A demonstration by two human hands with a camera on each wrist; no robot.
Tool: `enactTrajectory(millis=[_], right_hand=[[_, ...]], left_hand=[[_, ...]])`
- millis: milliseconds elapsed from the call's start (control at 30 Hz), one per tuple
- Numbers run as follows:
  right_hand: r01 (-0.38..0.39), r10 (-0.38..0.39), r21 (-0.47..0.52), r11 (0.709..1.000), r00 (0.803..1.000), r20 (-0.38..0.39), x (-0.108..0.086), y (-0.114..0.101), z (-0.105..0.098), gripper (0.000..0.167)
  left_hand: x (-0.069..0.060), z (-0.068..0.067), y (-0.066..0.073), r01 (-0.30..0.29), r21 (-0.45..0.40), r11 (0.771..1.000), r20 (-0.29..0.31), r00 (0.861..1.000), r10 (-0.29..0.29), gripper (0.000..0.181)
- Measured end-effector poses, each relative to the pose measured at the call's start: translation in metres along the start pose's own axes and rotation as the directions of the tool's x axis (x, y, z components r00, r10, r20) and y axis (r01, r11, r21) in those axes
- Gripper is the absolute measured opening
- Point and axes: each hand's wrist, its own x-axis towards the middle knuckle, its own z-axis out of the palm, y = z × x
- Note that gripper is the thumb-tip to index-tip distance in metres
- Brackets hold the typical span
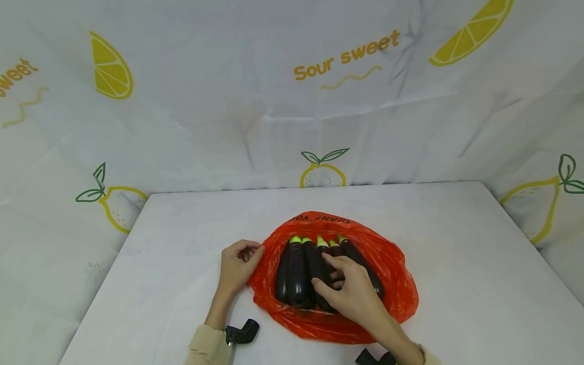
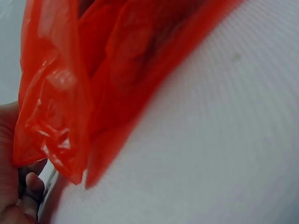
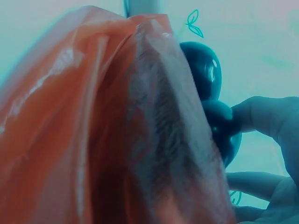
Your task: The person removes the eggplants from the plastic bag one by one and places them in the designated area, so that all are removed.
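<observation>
Several dark eggplants with green stem ends lie side by side on a spread red plastic bag. At the bag's left edge, my left hand pinches the plastic between thumb and fingers; the left wrist view shows the bag beside the hand. Over the middle eggplants is my right hand, thumb and fingers curved around one of them. In the right wrist view the thumb of that hand touches a dark eggplant, and the bag hides much of the rest.
The white table extends around the bag. Behind it hangs a white cloth printed with lemons and lettering. Black wrist devices are at the left wrist and the right wrist.
</observation>
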Motion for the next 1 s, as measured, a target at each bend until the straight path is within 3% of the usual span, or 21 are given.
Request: enactTrajectory(millis=[100, 333, 533, 767, 1000], right_hand=[[0.005, -0.005, 0.005, 1.0, 1.0, -0.014, -0.001, -0.001, 0.0, 0.054], [-0.01, 0.009, -0.011, 1.0, 0.999, -0.032, -0.002, -0.005, -0.007, 0.054], [-0.006, 0.006, -0.001, 1.0, 0.999, -0.046, -0.003, -0.01, -0.019, 0.052], [0.033, -0.032, 0.008, 0.999, 0.997, -0.073, -0.009, -0.014, -0.033, 0.047], [0.107, -0.099, 0.043, 0.993, 0.984, -0.148, -0.013, -0.015, -0.047, 0.045]], left_hand=[[0.0, 0.001, -0.002, 0.006, 0.007, 1.0, -0.001, 1.0, -0.006, 0.005], [0.001, 0.005, -0.034, 0.012, 0.017, 1.0, -0.002, 1.0, -0.012, 0.008], [0.001, 0.003, -0.037, -0.016, -0.003, 1.0, -0.002, 1.0, 0.016, 0.004], [0.001, 0.002, -0.037, 0.02, 0.005, 1.0, 0.004, 1.0, -0.02, 0.007], [0.0, 0.0, -0.035, 0.053, 0.01, 0.999, 0.009, 0.999, -0.053, 0.009]])
